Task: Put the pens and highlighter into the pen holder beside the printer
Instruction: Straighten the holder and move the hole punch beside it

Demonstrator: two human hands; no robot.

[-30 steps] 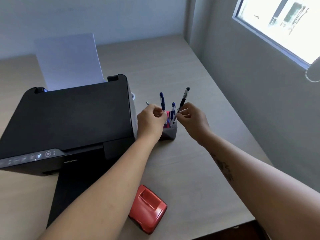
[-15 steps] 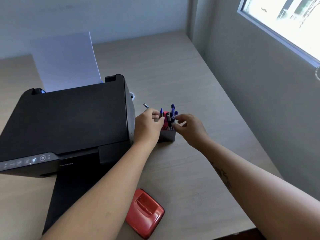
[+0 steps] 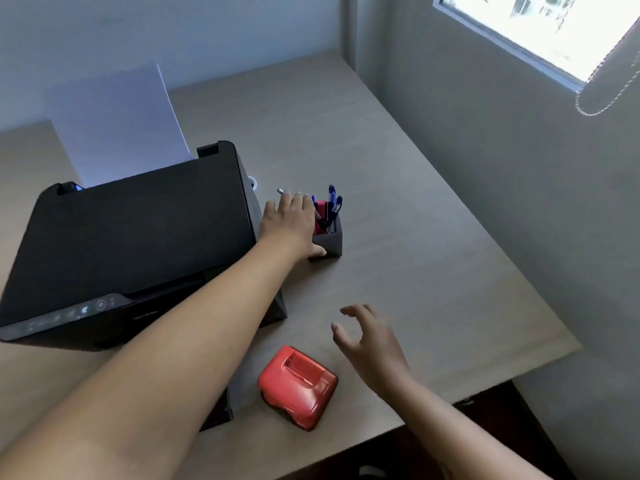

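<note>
The dark grey pen holder (image 3: 331, 242) stands on the desk just right of the black printer (image 3: 138, 230). Blue pens (image 3: 334, 202) and a pink-red highlighter (image 3: 321, 210) stick up out of it. My left hand (image 3: 291, 225) is wrapped around the holder's left side, thumb on its front face. A silver pen tip (image 3: 280, 191) pokes out beyond the fingers; whether the hand holds that pen is hidden. My right hand (image 3: 372, 341) hovers over the desk nearer to me, fingers spread, holding nothing.
A red plastic desk tool (image 3: 298, 386) lies near the desk's front edge, left of my right hand. White paper (image 3: 117, 126) stands in the printer's rear feed. A grey wall (image 3: 502, 202) borders the desk on the right.
My right hand let go of the pens and drew back toward me, now open. The black-capped pen went down into the holder. My left hand spread out and closed around the holder.
</note>
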